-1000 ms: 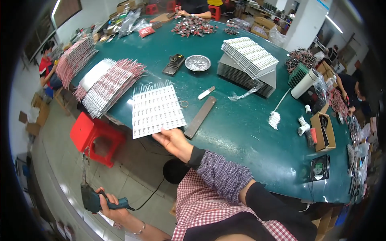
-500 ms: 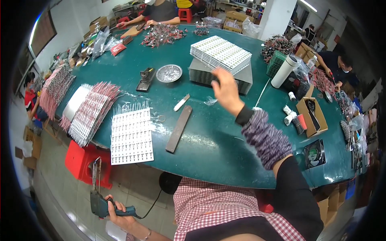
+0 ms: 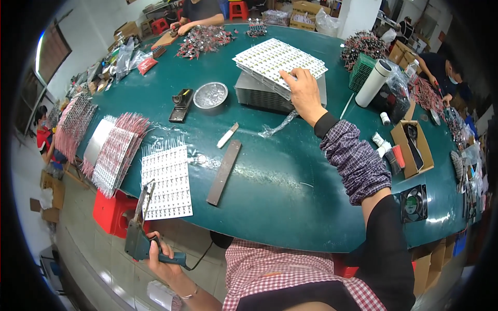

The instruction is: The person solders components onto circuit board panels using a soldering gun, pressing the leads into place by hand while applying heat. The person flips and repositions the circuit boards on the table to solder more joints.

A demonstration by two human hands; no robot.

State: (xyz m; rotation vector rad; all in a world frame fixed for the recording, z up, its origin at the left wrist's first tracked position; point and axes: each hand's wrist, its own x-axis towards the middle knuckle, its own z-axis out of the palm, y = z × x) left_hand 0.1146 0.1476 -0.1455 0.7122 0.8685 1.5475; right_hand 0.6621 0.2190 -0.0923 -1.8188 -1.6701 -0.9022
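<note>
My left hand [image 3: 165, 257] is wrapped around the handle of a dark green soldering gun [image 3: 136, 242]. The gun's metal front points up, overlapping the lower left corner of a white circuit board panel [image 3: 168, 181] at the table's near edge. Thin pale wires stick out along that panel's far side. My right hand [image 3: 305, 93] reaches over a stack of white panels [image 3: 277, 58], its bent fingers and thumb at the right front edge of the top one. Beneath the stack lies a pile of grey trays or plates [image 3: 264, 94]. A strip of clear plastic [image 3: 277, 126] lies below my right hand.
On the green table [image 3: 280, 207] are a dark bar [image 3: 224, 172], a white-handled knife [image 3: 227, 136], a metal bowl [image 3: 210, 96] and a black holder [image 3: 180, 106]. Wired panels [image 3: 116, 150] stand left. A white flask [image 3: 373, 83], cardboard box [image 3: 412, 150] and fan [image 3: 413, 203] are right. Co-workers sit around.
My right hand has moved from in front of the stack onto its edge. My left hand has raised the soldering gun rightward, its tip now over the near panel. The view has shifted slightly.
</note>
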